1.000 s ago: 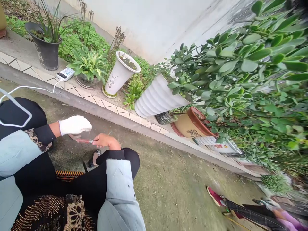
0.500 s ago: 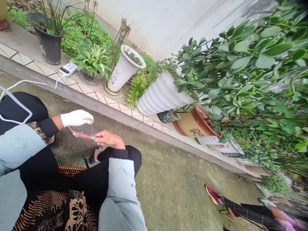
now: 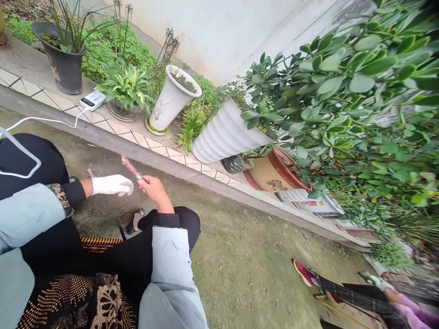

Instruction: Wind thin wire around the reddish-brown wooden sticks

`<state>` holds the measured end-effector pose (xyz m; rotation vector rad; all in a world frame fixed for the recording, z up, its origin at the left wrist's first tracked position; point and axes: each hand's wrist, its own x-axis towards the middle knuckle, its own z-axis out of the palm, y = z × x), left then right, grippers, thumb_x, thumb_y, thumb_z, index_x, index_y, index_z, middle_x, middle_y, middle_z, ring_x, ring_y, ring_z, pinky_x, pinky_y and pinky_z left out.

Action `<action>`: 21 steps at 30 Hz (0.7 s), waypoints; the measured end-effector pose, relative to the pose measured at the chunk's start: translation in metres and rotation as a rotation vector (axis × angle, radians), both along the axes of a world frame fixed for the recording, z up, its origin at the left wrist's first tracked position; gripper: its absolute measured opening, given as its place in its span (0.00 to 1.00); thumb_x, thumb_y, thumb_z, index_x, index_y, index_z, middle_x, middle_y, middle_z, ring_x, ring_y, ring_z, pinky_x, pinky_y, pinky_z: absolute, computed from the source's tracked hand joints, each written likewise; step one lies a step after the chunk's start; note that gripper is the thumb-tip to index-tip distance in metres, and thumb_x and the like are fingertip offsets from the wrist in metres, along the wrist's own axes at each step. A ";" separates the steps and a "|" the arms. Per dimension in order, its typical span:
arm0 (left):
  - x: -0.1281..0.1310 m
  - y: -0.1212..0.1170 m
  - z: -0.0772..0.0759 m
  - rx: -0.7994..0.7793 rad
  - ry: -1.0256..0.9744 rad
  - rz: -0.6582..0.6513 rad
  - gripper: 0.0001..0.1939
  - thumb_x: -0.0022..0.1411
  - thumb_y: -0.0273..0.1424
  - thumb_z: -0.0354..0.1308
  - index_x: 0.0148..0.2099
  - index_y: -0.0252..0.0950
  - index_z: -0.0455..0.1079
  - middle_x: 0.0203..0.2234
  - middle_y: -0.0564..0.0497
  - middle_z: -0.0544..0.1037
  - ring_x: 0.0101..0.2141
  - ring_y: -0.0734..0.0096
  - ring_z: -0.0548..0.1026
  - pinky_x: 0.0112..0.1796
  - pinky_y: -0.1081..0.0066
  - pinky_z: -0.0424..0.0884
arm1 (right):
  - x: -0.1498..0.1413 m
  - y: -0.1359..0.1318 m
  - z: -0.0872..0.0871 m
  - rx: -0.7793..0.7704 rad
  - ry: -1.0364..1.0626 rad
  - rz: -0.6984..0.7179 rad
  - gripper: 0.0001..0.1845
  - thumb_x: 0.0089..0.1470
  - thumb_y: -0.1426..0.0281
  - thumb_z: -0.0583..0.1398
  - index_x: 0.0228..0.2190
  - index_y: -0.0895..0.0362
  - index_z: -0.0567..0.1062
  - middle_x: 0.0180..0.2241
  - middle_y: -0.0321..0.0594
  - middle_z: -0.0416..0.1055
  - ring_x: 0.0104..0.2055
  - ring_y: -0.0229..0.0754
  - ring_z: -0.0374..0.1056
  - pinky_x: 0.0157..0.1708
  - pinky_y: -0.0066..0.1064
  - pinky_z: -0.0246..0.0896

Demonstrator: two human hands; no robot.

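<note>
My right hand (image 3: 152, 188), bare, is closed around the lower end of a pinkish-brown stick (image 3: 129, 165), which tilts up and to the left. Silvery wire (image 3: 138, 176) is wound in a tight band around the stick, just beyond my right fingertips. My left hand (image 3: 112, 184), in a white knitted glove, is just left of and below the band, its fingers curled together. Half a second ago a strand ran from these fingers to the band; now the strand is too fine to make out.
A tiled ledge (image 3: 147, 142) crosses ahead, bearing a black pot (image 3: 66, 64), a tall white pot (image 3: 173, 103), a ribbed white planter (image 3: 228, 132) and a tan pot (image 3: 262, 176). A white device (image 3: 92, 100) with a cable lies there. Another person's red shoe (image 3: 303, 273) is at lower right.
The stick has swung from pointing left to pointing up and left in my right hand. My left hand has dropped from above the wire band to below it.
</note>
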<state>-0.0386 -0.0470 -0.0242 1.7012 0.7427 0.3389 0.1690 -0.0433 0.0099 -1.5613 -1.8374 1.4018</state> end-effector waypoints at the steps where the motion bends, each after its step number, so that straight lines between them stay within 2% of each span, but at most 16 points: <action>1: 0.000 -0.001 0.001 -0.007 0.007 -0.036 0.15 0.61 0.39 0.50 0.34 0.32 0.70 0.19 0.53 0.67 0.20 0.75 0.64 0.21 0.77 0.59 | 0.000 0.002 -0.002 0.041 -0.087 -0.028 0.13 0.53 0.62 0.56 0.24 0.58 0.69 0.21 0.32 0.65 0.21 0.32 0.58 0.24 0.24 0.53; 3: 0.000 -0.003 0.003 -0.001 0.043 -0.082 0.14 0.61 0.37 0.50 0.33 0.32 0.70 0.18 0.54 0.66 0.20 0.75 0.64 0.22 0.78 0.59 | 0.002 0.005 -0.006 0.101 -0.249 -0.062 0.12 0.54 0.62 0.56 0.25 0.57 0.71 0.21 0.32 0.66 0.22 0.33 0.59 0.26 0.25 0.53; 6: -0.002 -0.003 0.005 0.056 0.080 -0.076 0.12 0.61 0.35 0.49 0.33 0.33 0.69 0.19 0.54 0.66 0.21 0.75 0.64 0.22 0.78 0.58 | 0.002 0.007 -0.008 0.101 -0.388 -0.054 0.13 0.54 0.61 0.56 0.27 0.57 0.73 0.24 0.35 0.69 0.25 0.34 0.62 0.27 0.25 0.53; 10: -0.003 -0.003 0.006 0.205 0.155 -0.117 0.12 0.61 0.33 0.48 0.35 0.33 0.71 0.23 0.53 0.71 0.22 0.75 0.65 0.25 0.78 0.59 | 0.001 0.008 -0.011 0.060 -0.438 -0.010 0.13 0.55 0.61 0.56 0.31 0.56 0.75 0.27 0.37 0.72 0.26 0.35 0.63 0.28 0.25 0.53; 13: -0.003 -0.004 0.005 0.336 0.186 -0.139 0.12 0.62 0.32 0.48 0.34 0.34 0.72 0.27 0.52 0.75 0.26 0.74 0.67 0.29 0.78 0.60 | 0.001 0.008 -0.013 0.063 -0.456 0.015 0.13 0.55 0.61 0.56 0.30 0.56 0.75 0.25 0.36 0.71 0.26 0.35 0.62 0.27 0.26 0.52; 16: -0.003 -0.004 0.005 0.407 0.252 -0.163 0.12 0.62 0.31 0.49 0.34 0.34 0.73 0.27 0.52 0.76 0.27 0.73 0.68 0.30 0.77 0.60 | 0.001 0.007 -0.013 0.042 -0.409 0.017 0.12 0.54 0.61 0.57 0.28 0.57 0.74 0.24 0.35 0.69 0.24 0.34 0.62 0.26 0.26 0.53; 21: -0.003 -0.006 0.004 0.390 0.366 -0.193 0.12 0.62 0.32 0.48 0.35 0.36 0.73 0.28 0.52 0.77 0.27 0.72 0.69 0.29 0.77 0.59 | 0.001 0.006 -0.013 -0.107 -0.092 -0.020 0.12 0.54 0.61 0.57 0.27 0.58 0.71 0.23 0.35 0.68 0.22 0.32 0.60 0.23 0.24 0.55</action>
